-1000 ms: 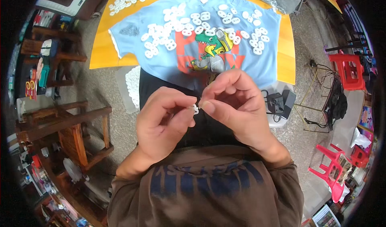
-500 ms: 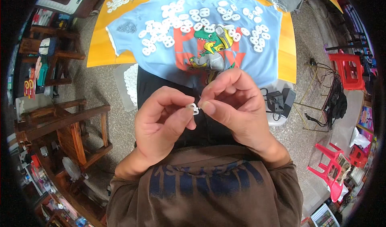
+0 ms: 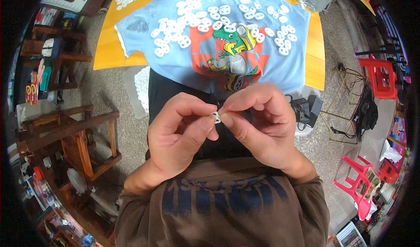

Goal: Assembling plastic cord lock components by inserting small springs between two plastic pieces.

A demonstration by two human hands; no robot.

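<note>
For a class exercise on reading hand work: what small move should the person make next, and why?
Perhaps tilt the small white piece slightly for a clearer view: the left hand pinches it, the right hand's thumb and fingertip are at its right edge, and together they hide much of it. Whatever the right fingertips grip is too small to tell.

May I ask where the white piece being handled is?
In the head view, the white piece is near centre, pinched in the left hand beside the right hand, below the blue shirt.
</note>
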